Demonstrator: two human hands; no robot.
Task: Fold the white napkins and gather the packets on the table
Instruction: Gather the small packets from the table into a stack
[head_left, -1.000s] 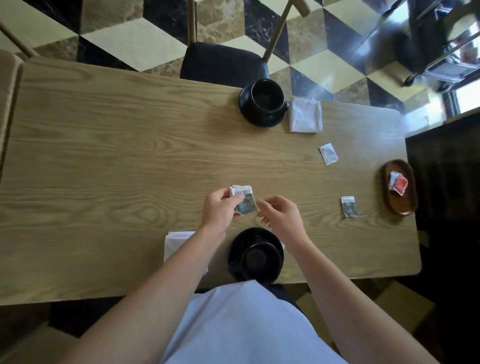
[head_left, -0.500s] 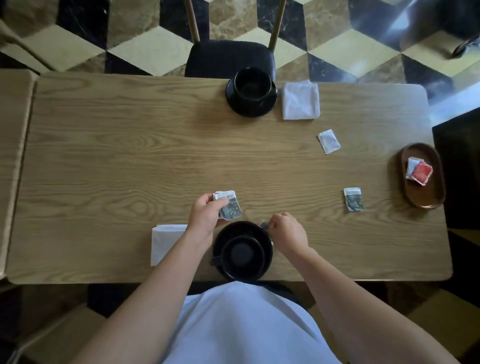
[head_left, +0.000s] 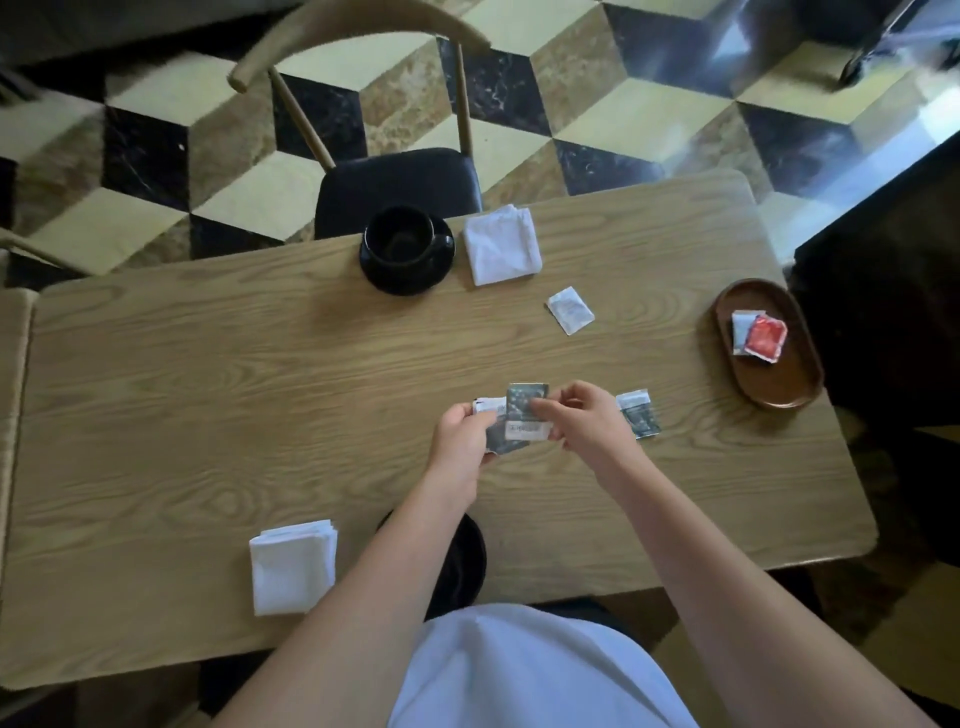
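Pinching dark packets (head_left: 522, 418) in both grips | oak-grain table (head_left: 208, 395) | cube-patterned floor (head_left: 613, 104)

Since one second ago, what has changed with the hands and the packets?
The right hand fetched a second dark packet and now pinches it against the packets the left hand holds. The napkins, cups, tray and loose packets stayed put.

Wooden table (head_left: 208, 395); black-seated chair (head_left: 397, 184) on cube-patterned marble floor (head_left: 597, 104).
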